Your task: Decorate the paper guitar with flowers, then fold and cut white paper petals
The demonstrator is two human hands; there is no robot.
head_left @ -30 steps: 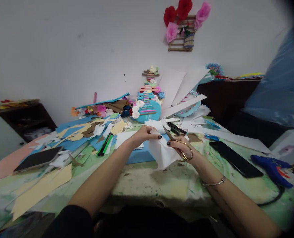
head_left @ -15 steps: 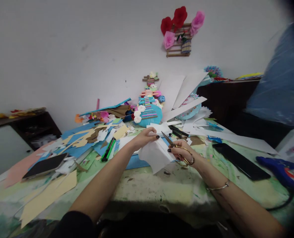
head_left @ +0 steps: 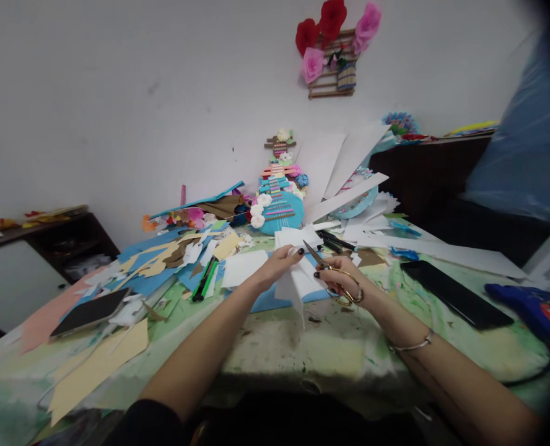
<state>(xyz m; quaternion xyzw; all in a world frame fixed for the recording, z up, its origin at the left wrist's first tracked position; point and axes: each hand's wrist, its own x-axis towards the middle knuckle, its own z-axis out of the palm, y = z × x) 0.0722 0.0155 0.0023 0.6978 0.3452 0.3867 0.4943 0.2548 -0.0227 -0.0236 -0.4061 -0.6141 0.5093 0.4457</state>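
My left hand pinches a folded sheet of white paper along its upper part; the loose part hangs down below the fingers. In my right hand is a pair of gold-handled scissors, their dark blades pointing up and to the left, close beside the paper. I cannot tell whether the blades touch it. Under both hands lies a blue sheet, with another white sheet on its left.
A green utility knife and paper scraps lie left. Black pens sit behind my hands. To the right are a dark phone and a blue glue gun. A blue paper instrument leans at the wall.
The paper in my left hand has turned and now hangs narrower, baring more of the blue sheet. My left hand has shifted slightly right. The scissors remain in my right hand.
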